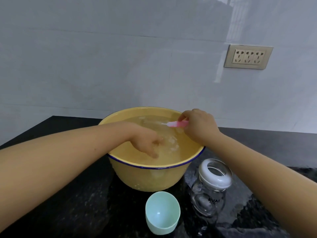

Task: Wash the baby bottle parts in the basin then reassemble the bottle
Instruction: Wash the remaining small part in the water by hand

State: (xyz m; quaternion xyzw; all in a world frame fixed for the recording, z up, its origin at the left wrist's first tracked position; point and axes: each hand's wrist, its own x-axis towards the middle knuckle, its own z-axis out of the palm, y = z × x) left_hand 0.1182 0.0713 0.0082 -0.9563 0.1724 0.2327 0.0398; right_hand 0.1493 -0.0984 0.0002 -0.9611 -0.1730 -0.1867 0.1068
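**Head view: both hands at the basin, bottle and cap waiting on the counter**

A yellow enamel basin with a dark blue rim stands on a black speckled counter and is filled nearly to the top with water. The left hand reaches in from the left, its fingers pointing down below the surface. A small clear shape shows in the water just beside them, but the ripples and glare hide whether the fingers have hold of it. The right hand is over the far right side of the basin, its fingers curled round the handle of a pink brush, whose white tip points left just over the water.

Near the basin's front right, the clear glass baby bottle stands upright on the wet counter with its white screw ring on the neck and the opening bare. A mint green cap lies in front of the basin, its hollow turned towards the camera. A triple wall socket sits on the pale wall behind.
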